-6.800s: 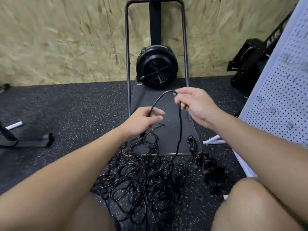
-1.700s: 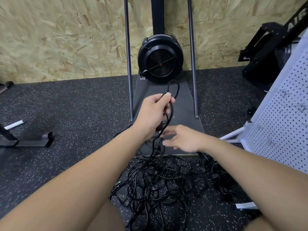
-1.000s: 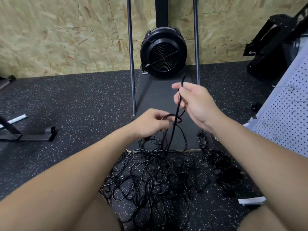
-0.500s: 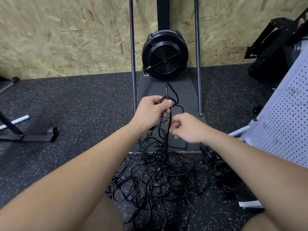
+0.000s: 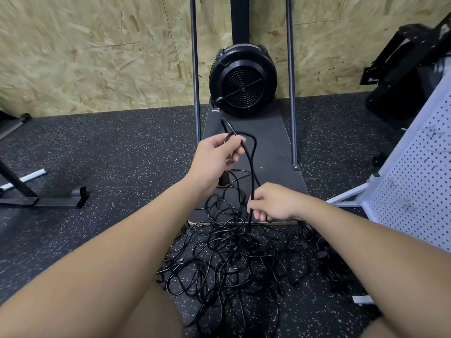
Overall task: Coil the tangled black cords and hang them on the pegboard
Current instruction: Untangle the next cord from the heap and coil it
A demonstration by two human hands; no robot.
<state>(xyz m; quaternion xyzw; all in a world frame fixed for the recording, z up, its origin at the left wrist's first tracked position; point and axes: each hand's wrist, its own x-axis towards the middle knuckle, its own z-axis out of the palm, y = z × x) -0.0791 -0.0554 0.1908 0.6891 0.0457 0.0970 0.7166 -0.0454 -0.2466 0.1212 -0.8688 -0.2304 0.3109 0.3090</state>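
1. Head view, what has changed: half a second ago the right hand (image 5: 275, 203) was up close beside the left hand (image 5: 214, 159); now it sits lower and nearer, down the cord (image 5: 252, 167) towards the tangle. A second ago it was the other way round, the right hand raised far above the left. I read this as one more cycle of coiling: a loop passed into the left hand, then the right hand sliding back down for the next length.

2. What that means for the task: only a few loops look gathered at the left hand, with one cord end sticking up on its far side. Most of the tangled pile (image 5: 229, 262) lies on the speckled floor (image 5: 109, 154) between the knees, so the coiling is at an early stage by my judgement. Nothing black hangs on the pegboard (image 5: 419, 191), which leans at the right edge.

3. Left hand: fingers curled, thumb pressed on top, clamped on the gathered loops above the grey platform (image 5: 268, 152) of the fan stand (image 5: 242, 79).

4. Right hand: thumb and fingers closed together in a pinch on the single strand that runs up to the left hand; the other fingers are folded under.

5. A second, smaller bundle of black cord (image 5: 329, 259) lies on the floor at the near right, close to the pegboard's foot, touched by neither hand.
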